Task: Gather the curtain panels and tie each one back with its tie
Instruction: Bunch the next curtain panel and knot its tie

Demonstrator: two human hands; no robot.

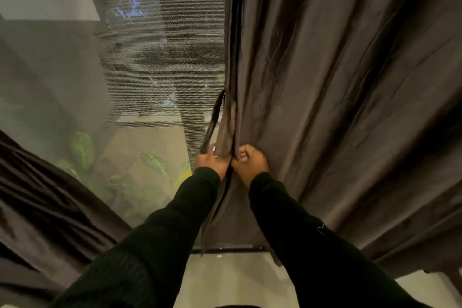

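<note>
The right curtain (337,82) is seen still spread and not tied; the left curtain (37,195) appears already gathered, its fastening unseen. The tie (215,120) is pinched in the curled left hand (211,161), looping upward beside the hem. The hem is gripped by the closed right hand (250,161), just beside.

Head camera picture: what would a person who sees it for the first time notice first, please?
First, the two hands at the centre: the left hand and the right hand both grip the inner edge of the big dark curtain that fills the right side. A dark strap, probably the tie, loops up from the left hand. On the left, a sheer net shows green leaves outside.
</note>
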